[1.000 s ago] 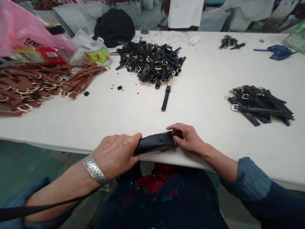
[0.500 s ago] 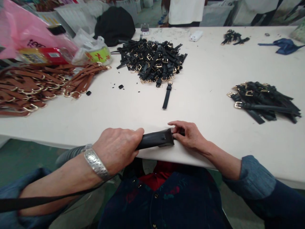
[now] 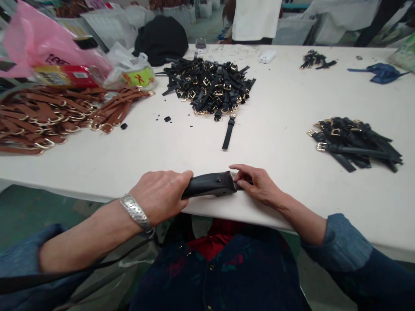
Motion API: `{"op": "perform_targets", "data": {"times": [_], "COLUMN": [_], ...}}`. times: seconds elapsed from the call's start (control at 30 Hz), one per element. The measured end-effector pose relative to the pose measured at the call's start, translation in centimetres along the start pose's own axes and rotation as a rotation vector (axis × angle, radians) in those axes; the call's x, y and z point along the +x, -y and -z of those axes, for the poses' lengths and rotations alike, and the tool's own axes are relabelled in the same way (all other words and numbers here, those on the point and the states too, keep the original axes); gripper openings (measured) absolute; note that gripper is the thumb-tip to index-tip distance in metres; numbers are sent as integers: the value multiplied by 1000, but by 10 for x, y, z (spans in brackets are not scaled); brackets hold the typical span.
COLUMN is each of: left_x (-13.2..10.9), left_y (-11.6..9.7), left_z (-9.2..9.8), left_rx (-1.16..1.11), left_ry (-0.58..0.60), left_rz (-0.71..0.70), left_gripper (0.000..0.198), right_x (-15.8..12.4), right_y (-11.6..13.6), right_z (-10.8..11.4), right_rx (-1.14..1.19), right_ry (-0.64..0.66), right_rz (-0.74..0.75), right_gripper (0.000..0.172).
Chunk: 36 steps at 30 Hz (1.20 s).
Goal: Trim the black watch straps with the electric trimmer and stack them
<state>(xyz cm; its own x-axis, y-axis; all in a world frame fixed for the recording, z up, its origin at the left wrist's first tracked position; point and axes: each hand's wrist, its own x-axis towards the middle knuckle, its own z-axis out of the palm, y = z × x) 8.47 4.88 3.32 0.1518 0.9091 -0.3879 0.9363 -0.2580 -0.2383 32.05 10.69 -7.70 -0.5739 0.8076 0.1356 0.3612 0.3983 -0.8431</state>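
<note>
My left hand (image 3: 160,192) is wrapped round the body of a black hand-held tool (image 3: 210,184), shaped like a hair clipper. The tool points right at the table's front edge. At its head my right hand (image 3: 257,183) is closed in a pinch on a small black strap (image 3: 241,186), mostly hidden by the fingers. The strap lies close against the tool's end; whether they touch I cannot tell. Beyond the hands lies a single black buckle strap (image 3: 228,133). Behind it is a heap of black buckle straps (image 3: 210,86), with a smaller pile of black straps (image 3: 356,144) at the right.
Brown straps (image 3: 42,112) with gold rings cover the left of the white table (image 3: 275,125), near a pink bag (image 3: 39,39). A black cap (image 3: 162,39), a white box (image 3: 267,56) and blue cloth (image 3: 384,72) lie farther back. A person in white (image 3: 256,19) stands beyond.
The tool has turned slightly in my left hand and its head has tilted, showing more of its side. My right hand stays almost in place. The view has shifted a little.
</note>
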Motion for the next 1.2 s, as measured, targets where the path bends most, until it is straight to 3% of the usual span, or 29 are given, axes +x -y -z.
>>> {"op": "perform_targets", "data": {"times": [0.3,0.53,0.7,0.97,1.2], "left_x": [10,17,14,5,-12], "left_y": [-4,-13,0,36,23], "left_z": [14,-1,-8,-21,-11], "left_rx": [40,-75,-131,-181,-4], "left_ry": [14,-43,-45,-3,-28], "left_rz": [-32,56,71,136,111], "left_gripper": [29,33,32,33,36], "right_x": [1,0,-1,-2,-2], "right_y": [1,-2,-1,9,12], "right_z": [-1,0,0,3,5], "right_rx": [14,-5,33,-150,-136], "right_ry": [-61,-83,-47,19,19], "right_rz": [25,20,23,111,90], "right_gripper": [45,54,60,23,20]}}
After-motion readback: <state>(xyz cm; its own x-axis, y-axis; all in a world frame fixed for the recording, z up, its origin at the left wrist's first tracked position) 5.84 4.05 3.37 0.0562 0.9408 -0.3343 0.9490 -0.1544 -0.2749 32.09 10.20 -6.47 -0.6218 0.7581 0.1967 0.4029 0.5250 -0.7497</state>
